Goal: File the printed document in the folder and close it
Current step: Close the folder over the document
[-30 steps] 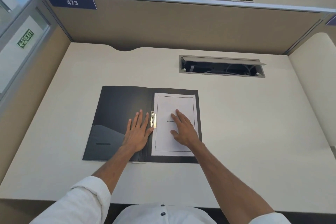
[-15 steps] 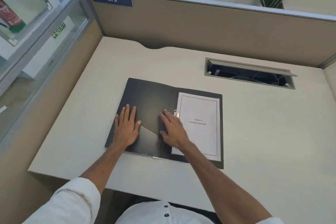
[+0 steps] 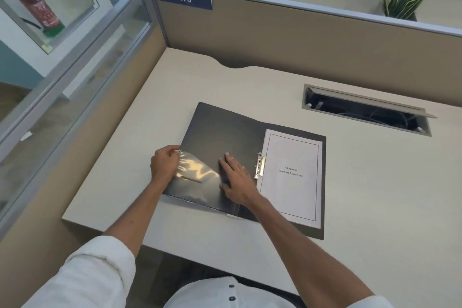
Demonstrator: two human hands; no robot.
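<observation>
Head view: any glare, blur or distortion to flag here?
Head view: bright glare on the folder's clear pocket between the left hand and right hand; wide-angle bending tilts the partition; document title readable.

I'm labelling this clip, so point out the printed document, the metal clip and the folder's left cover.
printed document (image 3: pixel 291 177): head view, middle of the white page.
metal clip (image 3: pixel 260 166): head view, middle of the silver bar.
left cover (image 3: pixel 225 130): head view, bare dark upper part.
</observation>
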